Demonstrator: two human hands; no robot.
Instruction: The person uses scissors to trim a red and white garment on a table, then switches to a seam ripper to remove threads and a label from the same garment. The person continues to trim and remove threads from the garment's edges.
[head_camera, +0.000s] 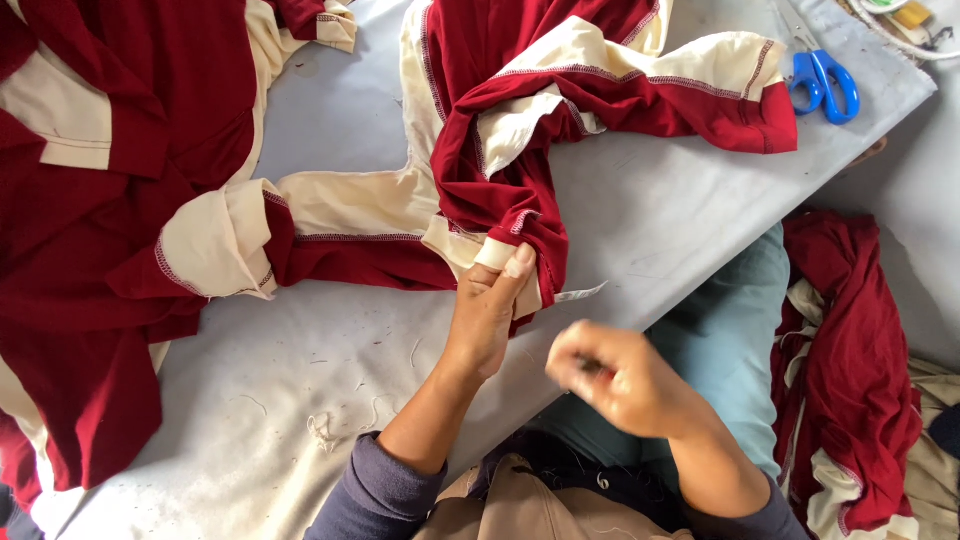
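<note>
The left hand (487, 318) pinches the edge of a dark red and cream garment (520, 150), thumb and fingers closed on a folded cream band at the lower hem of the piece, just at the near edge of the grey table (650, 210). The right hand (615, 375) is blurred and hangs off the table edge, above the lap; its fingers are curled in around something small and dark, but what that thing is cannot be told. The two hands are apart, the right one lower and nearer the body.

The held garment lies bunched across the middle of the table, red cloth twisted over cream panels with stitched seams, and it joins a cream strip that runs left toward a larger heap of red and cream garments (110, 230) covering the left side of the table. A pair of blue-handled scissors (822, 82) lies near the far right corner of the table, well apart from both hands. Loose thread scraps (320, 430) are scattered on the table surface near the left forearm. Another pile of red and cream cloth (850, 380) sits off the table to the right, beside the person's light blue trouser leg (730, 330).
</note>
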